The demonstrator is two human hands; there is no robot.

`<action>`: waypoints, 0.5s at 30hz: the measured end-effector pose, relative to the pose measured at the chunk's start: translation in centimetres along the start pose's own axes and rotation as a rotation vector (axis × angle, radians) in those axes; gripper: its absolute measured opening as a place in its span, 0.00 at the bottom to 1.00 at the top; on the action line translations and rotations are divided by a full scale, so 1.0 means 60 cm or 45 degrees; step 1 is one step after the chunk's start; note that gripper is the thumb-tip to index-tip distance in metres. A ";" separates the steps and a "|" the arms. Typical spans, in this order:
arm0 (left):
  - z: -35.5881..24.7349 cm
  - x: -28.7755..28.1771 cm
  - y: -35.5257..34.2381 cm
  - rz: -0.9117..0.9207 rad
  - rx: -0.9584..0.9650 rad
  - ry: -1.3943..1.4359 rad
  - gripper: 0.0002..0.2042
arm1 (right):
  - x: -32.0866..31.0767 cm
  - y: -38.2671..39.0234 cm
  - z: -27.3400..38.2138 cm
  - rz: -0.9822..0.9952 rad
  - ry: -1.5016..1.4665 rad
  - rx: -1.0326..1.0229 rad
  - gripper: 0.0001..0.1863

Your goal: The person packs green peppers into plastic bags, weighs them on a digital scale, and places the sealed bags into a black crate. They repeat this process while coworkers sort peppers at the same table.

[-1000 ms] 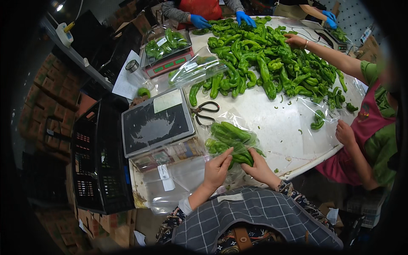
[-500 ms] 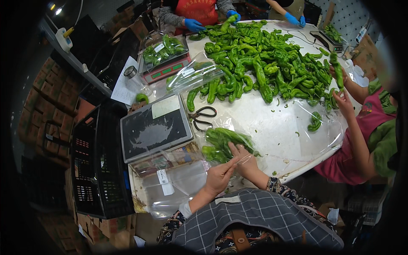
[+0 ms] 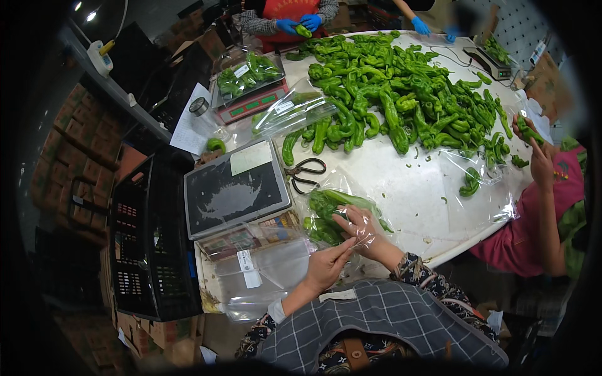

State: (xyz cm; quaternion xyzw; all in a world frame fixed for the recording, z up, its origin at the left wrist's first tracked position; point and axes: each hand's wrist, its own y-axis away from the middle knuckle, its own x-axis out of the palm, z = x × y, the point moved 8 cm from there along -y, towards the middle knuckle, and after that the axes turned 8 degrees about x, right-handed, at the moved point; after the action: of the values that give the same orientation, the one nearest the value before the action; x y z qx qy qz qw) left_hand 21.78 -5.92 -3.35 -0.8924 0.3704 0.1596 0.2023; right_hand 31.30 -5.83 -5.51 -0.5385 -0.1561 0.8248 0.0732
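Bagged peppers partly behind right grip

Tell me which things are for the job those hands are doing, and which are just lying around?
Seem part of the job:
left hand
right hand
clear bag of green peppers
pile of loose peppers

Probably just lying about:
scissors
paper sheet
lidded jar
black crate

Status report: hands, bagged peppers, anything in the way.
Left hand pinching clear plastic bag. Right hand open, seemingly inside it. Long green peppers bagged, partly under right hand. Black-handled metal scissors nearby, clear of both hands.
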 end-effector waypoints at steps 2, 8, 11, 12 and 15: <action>-0.003 0.005 0.002 0.001 0.023 0.011 0.13 | 0.036 0.023 -0.020 0.062 -0.059 0.039 0.34; 0.013 0.012 0.012 0.094 -0.063 -0.044 0.12 | -0.028 0.039 -0.010 0.307 -0.248 0.067 0.36; 0.017 0.008 0.019 0.061 -0.066 -0.037 0.13 | -0.051 0.070 -0.013 0.446 -0.602 0.332 0.29; 0.020 0.014 0.016 0.075 -0.035 -0.043 0.13 | -0.039 0.075 -0.029 0.457 -0.982 0.554 0.26; 0.006 0.020 0.016 0.170 -0.083 -0.104 0.16 | 0.004 0.072 -0.057 0.388 -1.643 1.011 0.20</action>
State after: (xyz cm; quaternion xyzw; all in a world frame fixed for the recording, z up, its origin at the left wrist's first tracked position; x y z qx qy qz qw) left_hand 21.87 -7.10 -4.40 -0.8645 0.4152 0.2210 0.1770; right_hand 34.49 -9.24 -8.46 0.1000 0.2153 0.9705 0.0411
